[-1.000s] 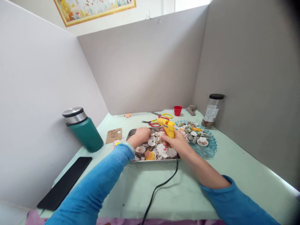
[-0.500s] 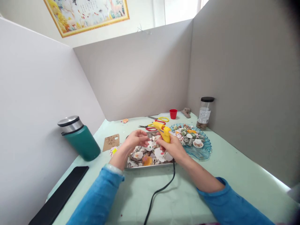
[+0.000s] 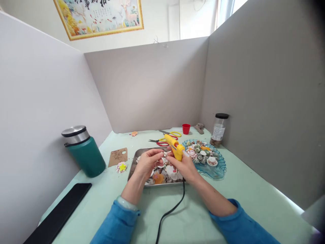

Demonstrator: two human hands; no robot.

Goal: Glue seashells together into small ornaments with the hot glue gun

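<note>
A yellow hot glue gun (image 3: 175, 146) with a black cord is in my right hand (image 3: 183, 166), its nose pointing up and away to the left. My left hand (image 3: 150, 163) has its thumb and fingers pinched together close to my right fingertips. Whatever is between those fingers is too small to make out. Both hands hover over a metal tray (image 3: 132, 166) of assorted seashells (image 3: 165, 173), partly hiding it. Right of the glue gun lies a blue scalloped glass plate (image 3: 215, 171) heaped with small shells and conches.
A green tumbler (image 3: 86, 156), a brown card (image 3: 118, 156), a shell piece with a yellow star (image 3: 122, 167) and a black strip (image 3: 61, 210) lie left. Scissors (image 3: 159, 142), a red cup (image 3: 186, 128) and a black-lidded jar (image 3: 218, 130) stand behind. Grey partitions (image 3: 152, 88) enclose the table.
My left hand has moved right, bringing its fingertips close to those of my right hand. The glue gun stays in my right hand. The view has shifted slightly.
</note>
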